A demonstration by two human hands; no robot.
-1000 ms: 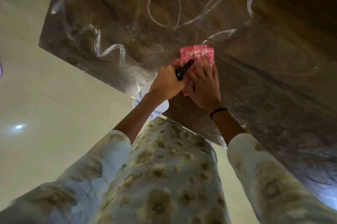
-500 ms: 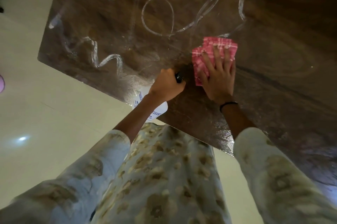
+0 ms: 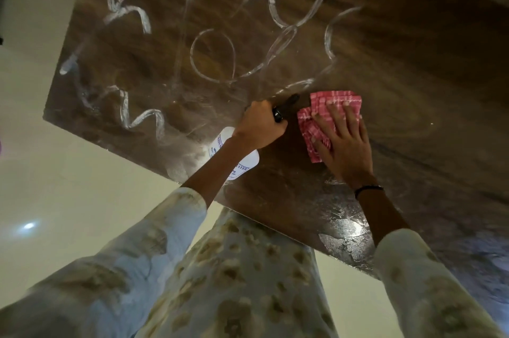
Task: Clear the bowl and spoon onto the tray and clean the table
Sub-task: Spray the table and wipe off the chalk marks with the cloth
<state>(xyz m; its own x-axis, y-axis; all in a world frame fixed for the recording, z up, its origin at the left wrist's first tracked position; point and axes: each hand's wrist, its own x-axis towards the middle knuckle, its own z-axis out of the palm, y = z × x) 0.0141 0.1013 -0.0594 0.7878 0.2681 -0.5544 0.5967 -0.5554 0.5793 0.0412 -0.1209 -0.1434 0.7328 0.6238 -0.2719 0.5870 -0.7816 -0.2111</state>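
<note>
The white spray bottle (image 3: 242, 169) under my left hand (image 3: 261, 128) carries a label in blue print. Just below my wrist I can make out letters like "AYER"; the other lines are too small and blurred to read.

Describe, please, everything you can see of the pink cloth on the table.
The pink cloth is a red-and-white checked fabric, folded into layers with stacked edges showing at its far side. It lies flat on the dark wooden table, pressed under the right hand, fingers spread across it, beside the left hand.
</note>
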